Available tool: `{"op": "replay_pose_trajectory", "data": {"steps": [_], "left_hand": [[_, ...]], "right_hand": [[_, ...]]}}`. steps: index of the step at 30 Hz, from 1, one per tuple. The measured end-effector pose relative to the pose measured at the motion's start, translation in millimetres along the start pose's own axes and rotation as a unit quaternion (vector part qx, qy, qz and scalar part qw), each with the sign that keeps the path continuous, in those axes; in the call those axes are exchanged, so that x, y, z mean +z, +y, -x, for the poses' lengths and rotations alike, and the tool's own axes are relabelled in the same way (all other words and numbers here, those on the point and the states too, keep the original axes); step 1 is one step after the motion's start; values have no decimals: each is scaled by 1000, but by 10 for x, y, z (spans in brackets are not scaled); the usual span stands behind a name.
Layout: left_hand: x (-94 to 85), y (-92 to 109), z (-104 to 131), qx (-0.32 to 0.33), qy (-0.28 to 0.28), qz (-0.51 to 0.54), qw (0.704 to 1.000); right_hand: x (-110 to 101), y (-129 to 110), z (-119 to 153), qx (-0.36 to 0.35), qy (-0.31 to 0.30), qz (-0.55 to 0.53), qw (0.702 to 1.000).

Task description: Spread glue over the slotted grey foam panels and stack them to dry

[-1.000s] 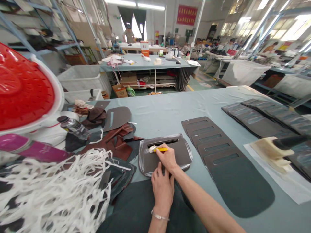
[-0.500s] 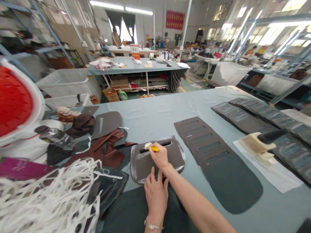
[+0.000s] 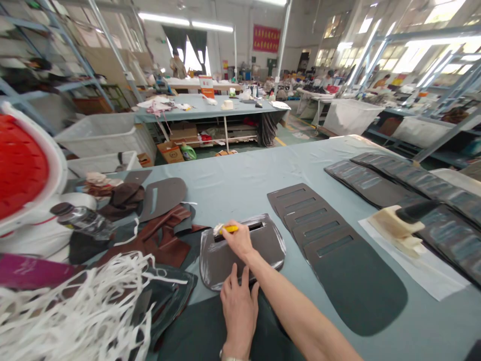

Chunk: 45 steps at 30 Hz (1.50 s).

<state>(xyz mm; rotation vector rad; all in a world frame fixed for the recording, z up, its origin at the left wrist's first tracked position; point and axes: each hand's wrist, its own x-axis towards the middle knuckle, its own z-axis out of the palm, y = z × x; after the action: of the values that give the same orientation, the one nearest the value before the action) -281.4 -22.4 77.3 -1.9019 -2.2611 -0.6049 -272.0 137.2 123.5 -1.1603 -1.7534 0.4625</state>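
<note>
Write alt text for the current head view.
Right hand holds a yellow-handled brush at the slot of a dark rounded panel, left hand at the panel's near edge. On the pale blue table, overlapping slotted pieces lie to the right; white strips and brown scraps are heaped left.

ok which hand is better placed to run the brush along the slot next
Probably the right: the right hand grips the yellow-handled brush at the left end of the slot, while the left hand sits at the near edge of the panel, without a tool.

The pale-blue table (image 3: 240, 185) carries slotted panels (image 3: 361, 281) (dark, overlapping) and white paper (image 3: 432, 281).
</note>
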Motion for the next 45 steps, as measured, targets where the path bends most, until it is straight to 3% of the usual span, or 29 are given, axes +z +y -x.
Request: {"op": "replay_pose_trajectory", "data": {"steps": [4,9,13,15,17,19,22,28,31,33,36,39,42,45], "left_hand": [[16,16,-7,2,8,-5,1000],[30,-25,10,11,11,-14,1000],[-22,-38,-100,14,0,6,1000],[-24,15,-250,-9,-10,40,999],[20,110,-454,-24,-25,130,991],[108,231,-677,-47,-51,290,954],[274,428,-971,-109,-93,471,870],[460,686,-1264,-156,-130,555,806],[279,669,-1225,-170,-124,574,791],[-28,635,-1112,-163,-126,609,766],[-668,614,-835,-142,-182,718,657],[-1189,623,-529,-173,-239,746,597],[-1331,624,-305,-238,-204,758,572],[-1185,642,-178,-296,-152,766,550]], "right_hand": [[-373,200,91,62,139,99,983],[-764,396,345,-26,49,69,996],[-1114,800,400,37,175,121,976],[-1240,976,428,72,174,139,972],[-1289,1059,478,104,128,136,977],[-1282,1050,541,121,98,106,982],[-1260,937,626,120,106,15,987],[-1252,745,697,102,79,-167,977],[-1237,793,705,116,95,-171,974],[-1243,863,701,127,90,-155,976],[-1307,923,669,132,56,-173,975],[-1454,872,632,177,65,-249,950],[-1672,812,680,219,88,-315,919],[-1948,890,876,228,136,-324,908]]}}
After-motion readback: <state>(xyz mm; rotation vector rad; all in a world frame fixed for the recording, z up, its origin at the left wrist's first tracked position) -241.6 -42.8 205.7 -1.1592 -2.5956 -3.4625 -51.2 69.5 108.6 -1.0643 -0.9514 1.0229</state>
